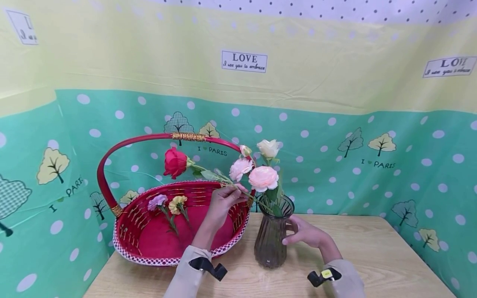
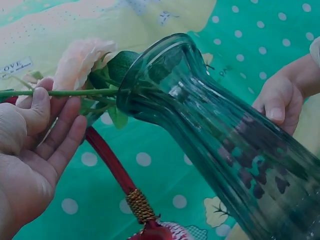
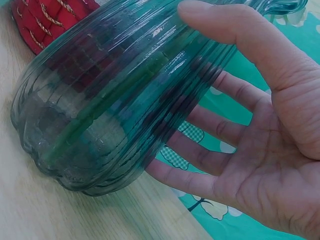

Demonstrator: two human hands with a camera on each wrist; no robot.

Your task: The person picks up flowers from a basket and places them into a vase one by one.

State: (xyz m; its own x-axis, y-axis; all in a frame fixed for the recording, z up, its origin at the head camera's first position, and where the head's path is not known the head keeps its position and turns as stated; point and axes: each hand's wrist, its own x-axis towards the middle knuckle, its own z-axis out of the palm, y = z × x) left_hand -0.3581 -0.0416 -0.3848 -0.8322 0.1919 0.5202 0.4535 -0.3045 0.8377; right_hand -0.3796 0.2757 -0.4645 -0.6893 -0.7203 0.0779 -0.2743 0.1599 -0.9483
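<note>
My left hand point(image 1: 225, 200) pinches the green stem point(image 2: 75, 92) of a red rose point(image 1: 175, 162) between thumb and fingers. The rose leans left over the basket, and its stem runs into the mouth of the ribbed glass vase point(image 1: 271, 242). Around the vase's right side, my right hand point(image 1: 307, 232) holds the glass, thumb in front and fingers behind. Standing in the vase are a white flower point(image 1: 268, 148) and pale pink blooms point(image 1: 263, 179). A green stem point(image 3: 105, 110) shows through the glass in the right wrist view.
Left of the vase is a red woven basket point(image 1: 128, 225) with a tall arched handle point(image 1: 102, 178). A purple flower point(image 1: 157, 201) and a yellow flower point(image 1: 177, 204) lie in it. Both stand on a wooden table point(image 1: 357, 240), with a patterned curtain point(image 1: 316, 136) behind.
</note>
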